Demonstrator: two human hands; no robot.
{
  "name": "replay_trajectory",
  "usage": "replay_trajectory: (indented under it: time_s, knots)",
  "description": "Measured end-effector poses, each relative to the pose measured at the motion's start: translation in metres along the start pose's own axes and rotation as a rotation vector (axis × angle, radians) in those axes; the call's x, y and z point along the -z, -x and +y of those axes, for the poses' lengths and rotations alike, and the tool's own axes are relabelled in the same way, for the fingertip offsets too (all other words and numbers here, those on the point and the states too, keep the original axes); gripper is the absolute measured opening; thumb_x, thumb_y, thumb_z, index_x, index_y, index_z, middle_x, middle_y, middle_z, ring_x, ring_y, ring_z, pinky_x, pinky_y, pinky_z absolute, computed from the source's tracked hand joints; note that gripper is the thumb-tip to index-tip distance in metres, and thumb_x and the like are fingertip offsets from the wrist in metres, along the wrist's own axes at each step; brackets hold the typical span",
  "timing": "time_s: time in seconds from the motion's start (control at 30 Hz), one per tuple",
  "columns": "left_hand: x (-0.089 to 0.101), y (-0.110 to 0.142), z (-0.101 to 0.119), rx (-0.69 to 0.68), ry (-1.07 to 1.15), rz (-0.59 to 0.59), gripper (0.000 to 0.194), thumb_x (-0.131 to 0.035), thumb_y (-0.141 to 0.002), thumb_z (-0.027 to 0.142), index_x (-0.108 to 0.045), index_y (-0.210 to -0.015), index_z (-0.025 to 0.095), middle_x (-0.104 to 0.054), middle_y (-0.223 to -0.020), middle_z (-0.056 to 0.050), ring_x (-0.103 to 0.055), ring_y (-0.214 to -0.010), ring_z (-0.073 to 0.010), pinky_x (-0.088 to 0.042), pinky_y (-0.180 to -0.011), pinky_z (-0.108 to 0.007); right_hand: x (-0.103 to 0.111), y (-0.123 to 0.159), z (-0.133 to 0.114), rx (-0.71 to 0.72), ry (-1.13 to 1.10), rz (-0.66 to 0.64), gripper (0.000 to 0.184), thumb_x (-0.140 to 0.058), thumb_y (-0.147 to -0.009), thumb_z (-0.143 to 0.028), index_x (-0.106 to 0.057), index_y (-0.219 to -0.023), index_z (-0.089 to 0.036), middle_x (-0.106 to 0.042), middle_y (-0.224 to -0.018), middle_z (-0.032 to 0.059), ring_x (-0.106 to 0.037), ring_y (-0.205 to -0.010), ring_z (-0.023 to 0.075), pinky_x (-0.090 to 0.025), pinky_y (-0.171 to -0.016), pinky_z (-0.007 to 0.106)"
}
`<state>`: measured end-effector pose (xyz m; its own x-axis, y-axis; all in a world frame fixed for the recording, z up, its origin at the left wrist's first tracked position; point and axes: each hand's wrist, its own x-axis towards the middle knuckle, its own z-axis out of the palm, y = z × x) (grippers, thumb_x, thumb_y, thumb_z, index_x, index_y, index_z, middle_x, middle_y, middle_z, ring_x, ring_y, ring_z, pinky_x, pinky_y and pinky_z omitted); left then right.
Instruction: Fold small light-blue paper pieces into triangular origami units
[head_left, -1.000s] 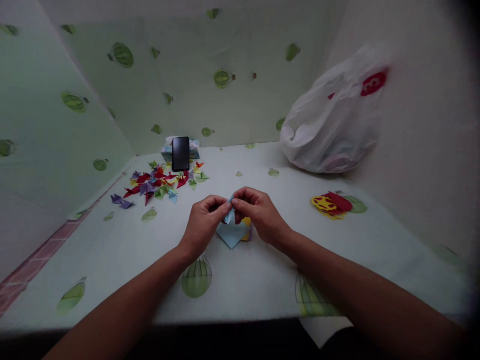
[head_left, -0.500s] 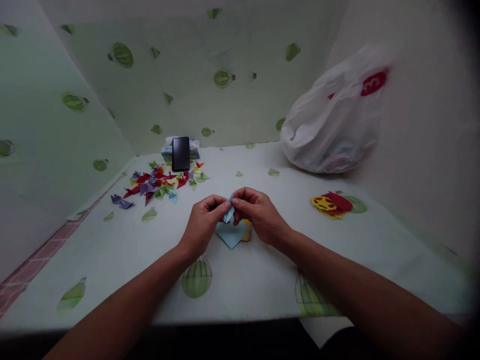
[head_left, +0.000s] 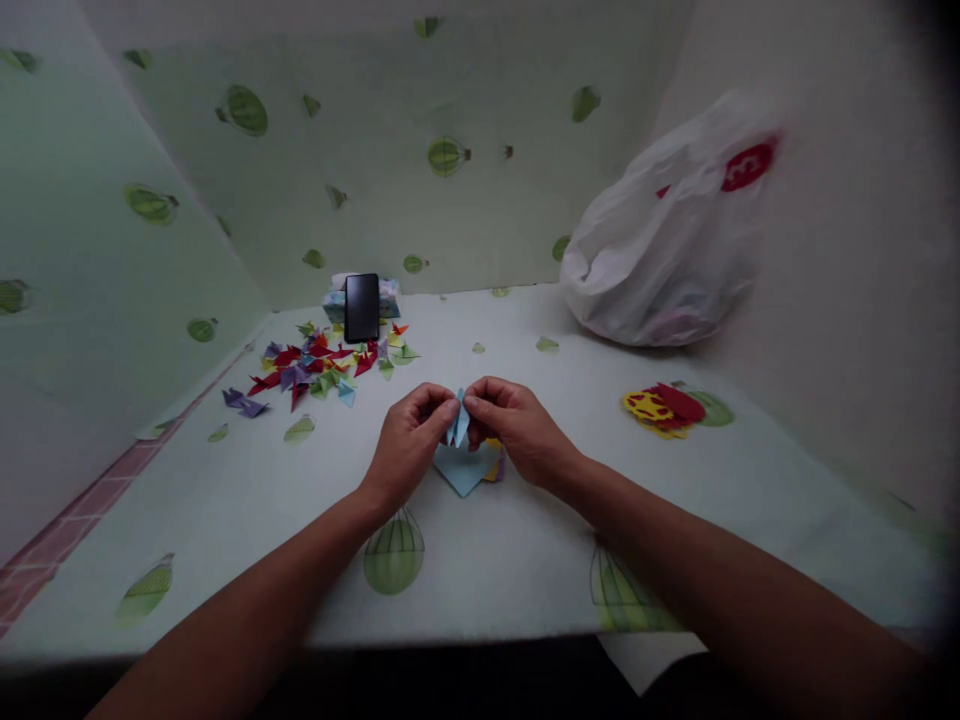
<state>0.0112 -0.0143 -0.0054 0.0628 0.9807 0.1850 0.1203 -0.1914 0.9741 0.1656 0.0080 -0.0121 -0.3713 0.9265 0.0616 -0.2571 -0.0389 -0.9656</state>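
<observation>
My left hand (head_left: 409,443) and my right hand (head_left: 517,428) meet over the middle of the table, both pinching a small folded light blue paper piece (head_left: 457,424) held upright between their fingertips. Directly beneath it lies a small stack of paper squares (head_left: 466,467), light blue on top with yellow and purple edges showing on the right side. Much of the folded piece is hidden by my fingers.
A pile of folded coloured paper pieces (head_left: 319,365) lies at the back left, in front of a black phone (head_left: 361,307) leaning on a small box. A white plastic bag (head_left: 664,240) sits back right. Red and yellow paper cut-outs (head_left: 664,408) lie at the right.
My fingers have shifted slightly on the blue piece, which now stands a little more upright. Both arms stay in place.
</observation>
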Motion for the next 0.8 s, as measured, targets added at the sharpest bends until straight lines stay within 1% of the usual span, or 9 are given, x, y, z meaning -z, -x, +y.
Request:
replay_trajectory:
  time_s: [0.13,0.23,0.33,0.53,0.7,0.8]
  knots:
    - [0.002,-0.0029,-0.0003,-0.011,-0.053,0.033,0.016,-0.067,-0.084,0.033,-0.065,-0.084,0.017,-0.063,-0.081,0.0,-0.055,-0.076,-0.0135,-0.044,-0.072,-0.026,0.0009,-0.0001,0.0004,0.001,0.034,-0.021,0.02,-0.067,-0.084,-0.035,-0.057,-0.078,-0.018,-0.058,-0.055,-0.0042,-0.054,-0.05,0.0096,-0.045,-0.054,0.024]
    - [0.0045,-0.0052,0.0001,0.031,-0.02,0.057,0.018,-0.071,-0.078,0.032,-0.069,-0.087,0.016,-0.067,-0.085,-0.002,-0.059,-0.08,-0.0152,-0.045,-0.075,-0.028,0.0023,-0.0009,-0.0004,-0.009,0.064,-0.055,0.02,-0.066,-0.084,-0.034,-0.057,-0.077,-0.018,-0.057,-0.056,-0.0041,-0.054,-0.051,0.0098,-0.046,-0.054,0.024]
    - [0.0065,-0.006,0.0024,0.056,0.032,0.038,0.018,-0.073,-0.075,0.031,-0.069,-0.085,0.016,-0.067,-0.081,-0.002,-0.058,-0.075,-0.0148,-0.045,-0.072,-0.028,0.0039,-0.0018,-0.0016,-0.03,0.081,-0.087,0.023,-0.069,-0.083,-0.036,-0.058,-0.076,-0.018,-0.057,-0.057,-0.0041,-0.055,-0.052,0.0101,-0.047,-0.054,0.024]
    - [0.0091,-0.0067,0.0091,0.089,0.074,-0.044,0.018,-0.074,-0.073,0.03,-0.068,-0.079,0.015,-0.063,-0.074,0.0,-0.055,-0.069,-0.0127,-0.042,-0.067,-0.027,0.0054,-0.0019,-0.0035,-0.047,0.087,-0.126,0.031,-0.074,-0.08,-0.044,-0.059,-0.075,-0.018,-0.058,-0.059,-0.0032,-0.054,-0.052,0.01,-0.046,-0.054,0.024]
    - [0.0098,-0.0081,0.0078,0.092,0.063,-0.029,0.017,-0.072,-0.074,0.03,-0.066,-0.077,0.015,-0.06,-0.07,0.001,-0.051,-0.065,-0.0112,-0.04,-0.064,-0.025,0.0051,-0.0012,-0.0037,-0.077,0.061,-0.141,0.03,-0.074,-0.079,-0.044,-0.059,-0.075,-0.018,-0.059,-0.062,-0.0032,-0.054,-0.054,0.0096,-0.047,-0.057,0.025]
    - [0.0087,-0.0076,0.0072,0.087,0.066,-0.017,0.017,-0.072,-0.074,0.029,-0.066,-0.077,0.014,-0.06,-0.07,0.001,-0.05,-0.064,-0.0107,-0.039,-0.062,-0.025,0.0054,-0.0015,-0.0036,-0.071,0.078,-0.152,0.031,-0.074,-0.078,-0.044,-0.059,-0.075,-0.017,-0.058,-0.062,-0.0028,-0.055,-0.055,0.0097,-0.046,-0.058,0.025]
